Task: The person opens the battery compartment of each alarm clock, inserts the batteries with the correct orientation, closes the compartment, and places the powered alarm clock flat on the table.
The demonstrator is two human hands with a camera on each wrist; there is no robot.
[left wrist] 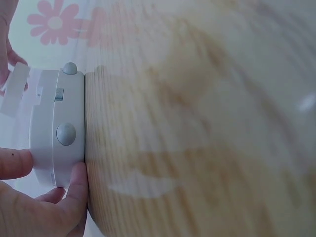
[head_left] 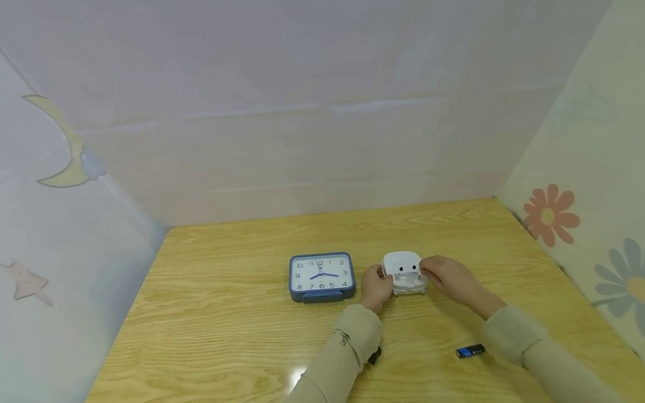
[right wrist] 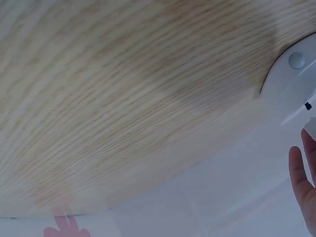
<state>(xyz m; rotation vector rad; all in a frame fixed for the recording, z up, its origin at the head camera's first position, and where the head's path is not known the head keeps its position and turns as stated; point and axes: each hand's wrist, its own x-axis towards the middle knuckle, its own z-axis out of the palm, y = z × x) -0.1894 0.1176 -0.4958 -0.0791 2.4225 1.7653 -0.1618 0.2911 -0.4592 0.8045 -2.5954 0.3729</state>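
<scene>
A small white case [head_left: 409, 283] stands on the table, its raised lid [head_left: 393, 262] showing two dark round spots. It has rounded grey feet, seen in the left wrist view. My left hand [head_left: 376, 288] grips the case's left side between thumb and fingers. At the other side, my right hand [head_left: 453, 278] pinches the edge of the lid, which appears as a thin white flap [left wrist: 16, 89] in the left wrist view. In the right wrist view, only some right fingers [right wrist: 297, 170] show beside the case; the rest falls outside the frame.
A blue alarm clock [head_left: 322, 277] with a white dial lies left of the case. Nearer me, a blue-and-black battery [head_left: 470, 351] lies by the right sleeve. A dark object [head_left: 375, 355] is partly hidden by the left sleeve. Fabric walls [head_left: 320, 148] enclose the wooden table [head_left: 225, 323].
</scene>
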